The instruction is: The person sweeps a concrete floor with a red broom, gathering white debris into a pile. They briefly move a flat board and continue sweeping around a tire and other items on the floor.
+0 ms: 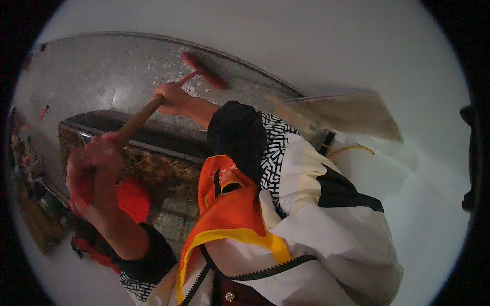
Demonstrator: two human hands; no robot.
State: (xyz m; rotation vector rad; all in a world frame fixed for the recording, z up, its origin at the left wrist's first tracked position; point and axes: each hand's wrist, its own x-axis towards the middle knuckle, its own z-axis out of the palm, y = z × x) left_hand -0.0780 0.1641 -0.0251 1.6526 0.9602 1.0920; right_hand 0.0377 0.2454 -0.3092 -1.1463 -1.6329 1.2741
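A broom with a red head and a wooden handle is held slantwise before me. My right hand grips the lower handle, close to the red stem. My left hand is closed around the upper end; it looks blurred. The broom head rests on the grey floor, near the wall's foot. Pale scraps and crumbs of debris lie scattered beside the head and below it.
Between my arms stands a dark-edged piece of furniture with a mottled brown surface. Next to my left forearm is a red object. A brown board leans at the white wall, near a yellow cord. Clutter fills the far left.
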